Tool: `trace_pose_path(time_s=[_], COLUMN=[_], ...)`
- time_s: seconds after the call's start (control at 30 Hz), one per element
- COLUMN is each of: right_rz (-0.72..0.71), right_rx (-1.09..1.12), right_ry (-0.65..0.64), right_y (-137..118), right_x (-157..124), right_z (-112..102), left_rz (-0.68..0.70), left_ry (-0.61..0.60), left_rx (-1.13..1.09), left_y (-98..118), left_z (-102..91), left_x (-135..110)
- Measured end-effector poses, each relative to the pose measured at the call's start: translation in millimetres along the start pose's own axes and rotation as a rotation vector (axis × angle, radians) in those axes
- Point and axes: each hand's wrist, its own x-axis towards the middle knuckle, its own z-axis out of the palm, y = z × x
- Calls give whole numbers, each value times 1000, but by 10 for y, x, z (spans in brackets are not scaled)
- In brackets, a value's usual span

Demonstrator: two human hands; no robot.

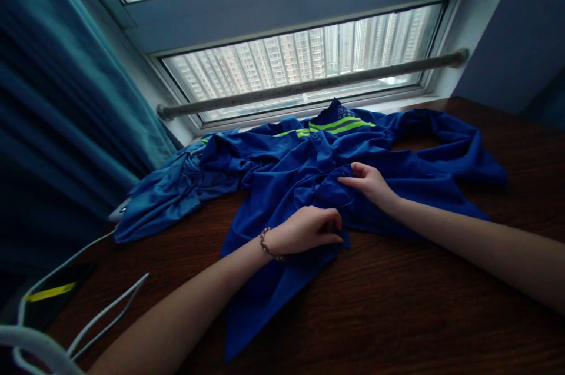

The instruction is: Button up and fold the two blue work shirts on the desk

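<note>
A blue work jacket (278, 186) with yellow-green reflective stripes lies spread over the dark wooden table, its collar toward the window. My left hand (311, 228), with a beaded bracelet on the wrist, is closed on the jacket's front edge near the lower middle. Slightly farther off and to the right, my right hand (368, 183) pinches a fold of the same front between thumb and fingers. The cloth between both hands is lifted and creased. A thin pale line, perhaps a thread, shows on the fabric between them.
Another, lighter blue garment (176, 186) lies crumpled at the left. White cables (106, 310) run along the near left, by a dark flat object with a yellow strip (50, 292). A metal rail (309, 88) crosses the window behind the table (397, 298). Teal curtains (66, 80) hang at left.
</note>
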Motion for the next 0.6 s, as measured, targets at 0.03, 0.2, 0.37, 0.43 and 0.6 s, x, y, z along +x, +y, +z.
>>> trace_pose_path(time_s=[0.03,0.2,0.37,0.43,0.6], right_rz=[-54,-465,-497,-335,74], right_rx=[-86,-661,-758,-641,-303], right_ry=[-21,-50,-265,-308,-350], right_y=[-18,-60,-4,6,-40], right_x=[-38,-236,-289,-248,-124], right_z=[22,107,134,127,86], left_rz=[3,89,110,61,20], left_ry=[9,176,349,386,493], left_rx=[48,218,-151,-377,-688], left_y=[22,158,123,59,-56], left_z=[5,26,31,29,7], left_x=[-9,-53,-27,2,58])
